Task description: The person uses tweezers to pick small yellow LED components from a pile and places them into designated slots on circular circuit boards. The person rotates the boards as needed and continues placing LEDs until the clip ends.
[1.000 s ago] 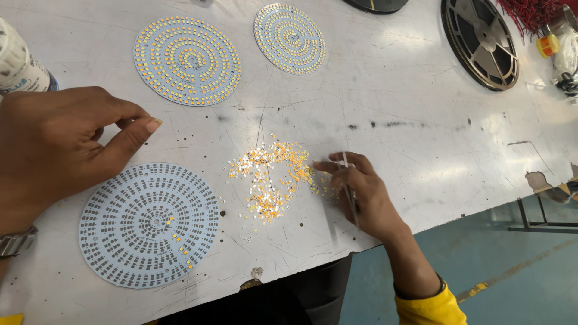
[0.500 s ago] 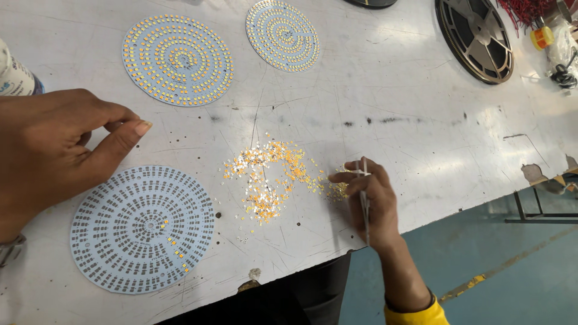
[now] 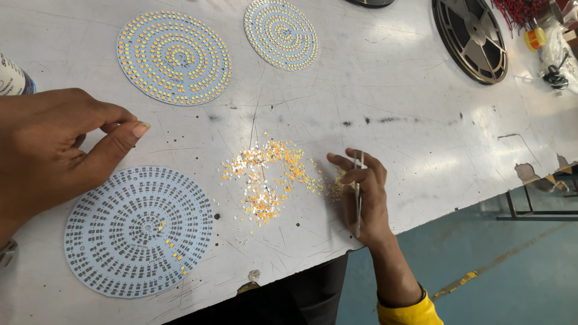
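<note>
My right hand (image 3: 364,195) grips thin metal tweezers (image 3: 358,201), fingertips at the right edge of a scattered pile of tiny yellow and white chips (image 3: 271,177) on the white table (image 3: 391,90). My left hand (image 3: 54,153) hovers with thumb and fingers pinched together, nothing visible between them, just above the upper left of a round pale blue circuit board (image 3: 138,232). That board is mostly bare grey pads, with a few yellow chips placed near its lower right.
Two round boards covered in yellow chips lie farther back: a larger one (image 3: 174,57) and a smaller one (image 3: 281,34). A black reel (image 3: 469,39) and red wires (image 3: 521,12) are at the back right. A white container (image 3: 15,77) stands at the left edge.
My right hand with the tweezers has slid a little right along the pile's edge. My left hand keeps its pinch above the bare board.
</note>
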Demonstrator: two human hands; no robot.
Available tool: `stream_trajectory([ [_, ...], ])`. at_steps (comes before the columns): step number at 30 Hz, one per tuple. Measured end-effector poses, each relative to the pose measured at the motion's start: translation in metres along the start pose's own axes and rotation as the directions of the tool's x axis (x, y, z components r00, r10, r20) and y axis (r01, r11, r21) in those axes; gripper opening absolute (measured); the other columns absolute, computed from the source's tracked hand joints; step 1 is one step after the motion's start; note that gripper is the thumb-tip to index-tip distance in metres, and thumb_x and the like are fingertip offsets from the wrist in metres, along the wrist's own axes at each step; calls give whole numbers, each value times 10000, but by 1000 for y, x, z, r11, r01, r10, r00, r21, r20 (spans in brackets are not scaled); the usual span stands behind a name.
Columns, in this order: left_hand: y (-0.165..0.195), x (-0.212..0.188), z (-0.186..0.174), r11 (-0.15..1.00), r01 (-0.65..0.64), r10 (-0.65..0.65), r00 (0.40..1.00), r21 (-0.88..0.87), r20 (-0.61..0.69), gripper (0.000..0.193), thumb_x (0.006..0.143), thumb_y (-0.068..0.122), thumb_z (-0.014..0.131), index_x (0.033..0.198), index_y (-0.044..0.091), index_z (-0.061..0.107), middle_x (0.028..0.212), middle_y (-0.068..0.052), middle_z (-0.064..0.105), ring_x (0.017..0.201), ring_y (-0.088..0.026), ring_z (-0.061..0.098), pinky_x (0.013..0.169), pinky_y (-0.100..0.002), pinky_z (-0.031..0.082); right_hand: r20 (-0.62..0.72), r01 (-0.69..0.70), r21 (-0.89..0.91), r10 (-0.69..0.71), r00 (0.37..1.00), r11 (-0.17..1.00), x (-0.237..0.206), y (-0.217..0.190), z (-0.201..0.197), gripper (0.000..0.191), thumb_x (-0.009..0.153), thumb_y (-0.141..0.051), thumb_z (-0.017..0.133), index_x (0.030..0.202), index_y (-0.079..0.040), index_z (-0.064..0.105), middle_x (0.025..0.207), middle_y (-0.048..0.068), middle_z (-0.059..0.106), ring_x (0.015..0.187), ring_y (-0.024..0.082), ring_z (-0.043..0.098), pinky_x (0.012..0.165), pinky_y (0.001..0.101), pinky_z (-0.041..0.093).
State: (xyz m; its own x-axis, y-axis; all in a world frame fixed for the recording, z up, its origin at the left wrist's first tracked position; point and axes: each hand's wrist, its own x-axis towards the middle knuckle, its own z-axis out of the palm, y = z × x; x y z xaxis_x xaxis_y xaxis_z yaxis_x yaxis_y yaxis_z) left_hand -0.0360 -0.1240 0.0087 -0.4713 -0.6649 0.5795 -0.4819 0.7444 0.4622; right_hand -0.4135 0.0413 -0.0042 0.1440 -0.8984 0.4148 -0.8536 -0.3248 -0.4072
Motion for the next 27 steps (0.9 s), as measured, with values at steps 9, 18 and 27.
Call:
stream_trajectory([
  [9, 0, -1, 2, 1000, 5, -5, 1000, -4, -1, 132, 871, 89, 823, 856, -31, 769, 676, -134, 686, 404, -131, 484, 393, -276, 353, 29, -28, -54, 29, 999, 998, 0, 2, 2, 313, 817, 147, 504, 1012, -96, 470, 1158, 82, 765, 1337, 318, 518, 1146, 462, 296],
  [18, -1, -2, 3, 1000, -6, 6, 1000, -8, 5, 137, 871, 88, 820, 850, -35, 765, 691, -143, 698, 402, -128, 490, 386, -273, 349, -59, -14, -78, 9, 998, 997, -3, 1, 1, 295, 800, 138, 531, 968, -99, 480, 1114, 79, 751, 1291, 315, 549, 1133, 454, 311],
  [27, -1, -3, 6, 1000, 5, -5, 1000, -18, 17, 134, 871, 75, 815, 868, -47, 762, 694, -156, 693, 401, -132, 479, 393, -279, 349, -23, 0, -52, -2, 1000, 999, -6, 4, 0, 307, 794, 138, 520, 970, -108, 473, 1155, 74, 763, 1312, 308, 530, 1136, 447, 311],
])
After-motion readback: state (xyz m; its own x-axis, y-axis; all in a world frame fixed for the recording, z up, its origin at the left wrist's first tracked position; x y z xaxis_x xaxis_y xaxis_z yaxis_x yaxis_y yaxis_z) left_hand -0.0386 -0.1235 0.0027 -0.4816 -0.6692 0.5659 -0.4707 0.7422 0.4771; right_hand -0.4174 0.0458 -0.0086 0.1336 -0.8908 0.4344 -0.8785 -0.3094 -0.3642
